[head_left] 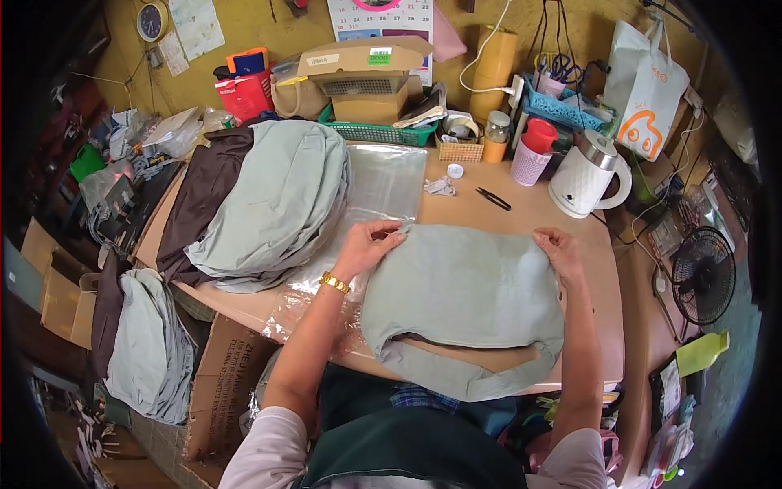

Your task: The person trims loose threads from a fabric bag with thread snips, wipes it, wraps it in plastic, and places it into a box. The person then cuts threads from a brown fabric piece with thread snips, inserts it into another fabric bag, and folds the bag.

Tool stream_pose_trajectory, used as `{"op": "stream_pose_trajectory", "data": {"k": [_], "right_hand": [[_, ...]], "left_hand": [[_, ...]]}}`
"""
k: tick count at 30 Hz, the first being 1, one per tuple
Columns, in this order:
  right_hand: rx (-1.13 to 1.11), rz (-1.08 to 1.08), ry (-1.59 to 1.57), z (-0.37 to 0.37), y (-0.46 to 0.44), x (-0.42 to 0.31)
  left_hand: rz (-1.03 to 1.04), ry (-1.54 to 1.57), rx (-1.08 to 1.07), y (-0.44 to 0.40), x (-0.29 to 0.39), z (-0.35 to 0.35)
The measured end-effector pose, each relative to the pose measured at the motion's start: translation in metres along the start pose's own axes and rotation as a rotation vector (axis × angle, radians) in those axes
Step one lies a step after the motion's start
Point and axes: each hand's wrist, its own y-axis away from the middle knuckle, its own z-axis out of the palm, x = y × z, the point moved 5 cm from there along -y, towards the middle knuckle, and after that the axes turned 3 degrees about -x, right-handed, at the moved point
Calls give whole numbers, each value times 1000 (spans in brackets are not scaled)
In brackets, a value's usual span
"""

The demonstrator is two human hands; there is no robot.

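Observation:
A pale grey-green cloth shoulder bag point(468, 285) lies flat at the front of the table, its broad strap point(481, 381) looping toward my body and over the edge. My left hand point(376, 241) pinches its far left corner between thumb and fingers. At the far right corner, my right hand point(560, 248) grips the cloth the same way. Clear plastic bags point(383, 183) lie flat beside and partly under my left forearm. Left of them rests a big pile of grey-green cloth pieces point(273, 196), with dark brown ones point(204, 196) alongside.
Black thread snips point(494, 199) lie beyond the bag, near a white kettle point(585, 181) and a pink cup point(531, 163). Green and blue baskets point(562, 107) stand along the wall. More cloth point(151, 350) and a cardboard box point(220, 391) are at lower left; a fan point(703, 275) is at right.

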Motion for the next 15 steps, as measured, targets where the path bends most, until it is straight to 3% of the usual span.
{"op": "stream_pose_trajectory", "data": {"k": [2,3,5,8,9,10,12,14,15], "right_hand": [[-100,92,223,6,-8,13],[-104,93,223,7,-10,16],[76,-98,235,0,-9,13],[190,-135,372,-13,-12,-12],[236,-131,378,-16,-12,-20],[249,-194,364,-18,-10,-36],[256,-249,363,-31,12,-74],[123,-279,359,-36,46,-107],[-216,-158,54,-21,72,-98]], "left_hand": [[-34,7,-47,-4,-5,4],[-21,88,47,-4,-7,1],[2,245,231,-2,-12,-5],[16,301,405,2,8,-14],[50,188,435,1,24,-21],[168,13,467,1,43,-29],[516,-302,782,17,76,-51],[333,24,315,49,107,-48],[248,58,-57,69,118,-28]]}}
